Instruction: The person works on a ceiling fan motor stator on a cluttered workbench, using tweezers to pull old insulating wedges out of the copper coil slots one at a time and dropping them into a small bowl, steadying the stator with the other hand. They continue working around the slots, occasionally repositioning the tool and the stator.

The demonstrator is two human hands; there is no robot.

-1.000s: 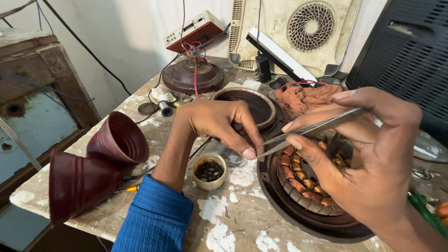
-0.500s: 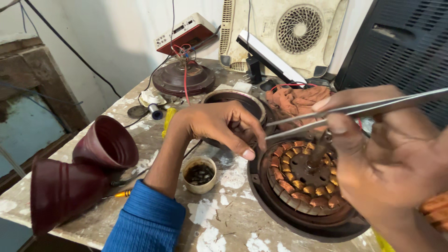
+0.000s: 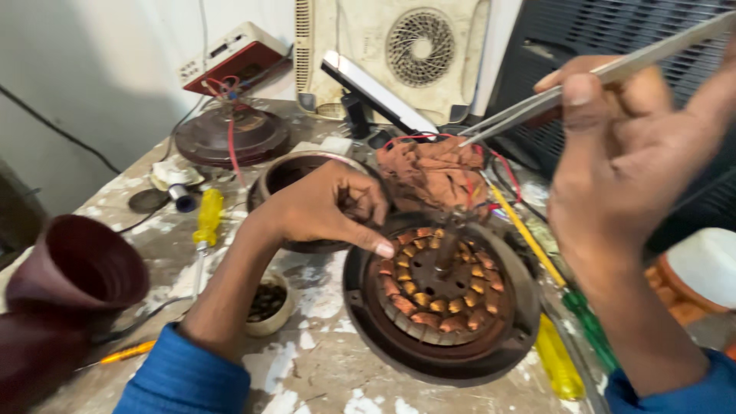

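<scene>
A round motor stator with copper coils (image 3: 437, 295) sits in a dark housing on the stained workbench (image 3: 322, 368). My left hand (image 3: 326, 207) rests on the housing's left rim, its thumb touching the coil ring. Raised above and to the right of the stator, my right hand (image 3: 629, 161) pinches long metal tweezers (image 3: 606, 77) whose tips point left, holding nothing that I can see.
Behind the stator lie a reddish cloth (image 3: 433, 172), another round housing (image 3: 295, 172) and a brown fan base (image 3: 230, 134) with red wires. A small cup of dark bits (image 3: 268, 303), yellow screwdrivers (image 3: 207, 218) and maroon cones (image 3: 73, 268) lie at the left. A green and yellow screwdriver (image 3: 563, 337) lies at the right.
My right hand has lifted the tweezers up and to the right, away from the coils. My left hand stays on the stator's rim. The camera has moved closer.
</scene>
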